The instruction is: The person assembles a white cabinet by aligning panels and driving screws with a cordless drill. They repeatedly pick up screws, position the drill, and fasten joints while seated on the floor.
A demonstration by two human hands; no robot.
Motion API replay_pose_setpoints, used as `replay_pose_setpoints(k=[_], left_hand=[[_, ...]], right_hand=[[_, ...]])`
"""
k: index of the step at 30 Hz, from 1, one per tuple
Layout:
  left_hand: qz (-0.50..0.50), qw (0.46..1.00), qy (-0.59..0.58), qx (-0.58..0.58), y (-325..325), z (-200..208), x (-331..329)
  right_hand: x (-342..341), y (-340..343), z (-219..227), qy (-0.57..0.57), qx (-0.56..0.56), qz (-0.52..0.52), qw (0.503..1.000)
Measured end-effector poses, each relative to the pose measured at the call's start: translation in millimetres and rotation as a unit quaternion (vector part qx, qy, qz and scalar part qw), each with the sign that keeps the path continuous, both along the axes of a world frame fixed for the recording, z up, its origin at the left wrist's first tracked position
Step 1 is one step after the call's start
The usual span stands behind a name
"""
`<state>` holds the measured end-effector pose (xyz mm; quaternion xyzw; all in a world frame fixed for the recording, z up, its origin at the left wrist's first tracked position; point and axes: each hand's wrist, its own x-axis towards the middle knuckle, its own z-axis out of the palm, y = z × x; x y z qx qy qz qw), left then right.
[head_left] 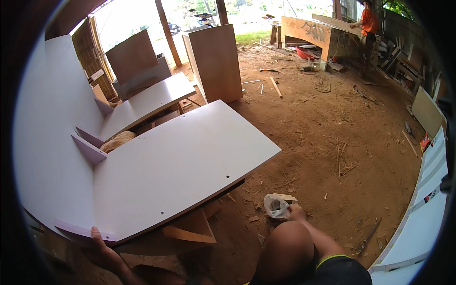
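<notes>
A large white laminated panel [180, 161] lies nearly flat in front of me, joined to an upright white panel [52, 142] at the left. My left hand [102, 249] grips the near corner of the flat panel from below, thumb over its edge. My right hand [295, 212] reaches down past my knee to the dirt floor and touches a small clear plastic bag [275, 205] that lies beside a short wood block [286, 197]. Whether the fingers hold the bag is hidden by my knee.
A second white shelf panel [152, 102] sits farther back. A brown cabinet [213, 61] stands upright behind. Wood scraps litter the dirt floor [332, 142]. White panels [422, 223] lean at the right. A person in an orange shirt [368, 21] works at a bench far back.
</notes>
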<state>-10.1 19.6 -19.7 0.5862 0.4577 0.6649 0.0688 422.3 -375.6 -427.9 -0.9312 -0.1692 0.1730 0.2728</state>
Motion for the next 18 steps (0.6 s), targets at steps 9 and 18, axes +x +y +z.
replay_pose_setpoints(k=[9, 18], left_hand=[[0.016, 1.000, 0.023, 0.006, 11, -9, -15], [-0.017, 1.000, -0.016, -0.010, 38, -20, -41]], right_hand=[[2, 56, -49, -0.009, 0.010, -0.099, 0.995], [7, 58, -66, -0.074, 0.010, -0.082, 0.994]])
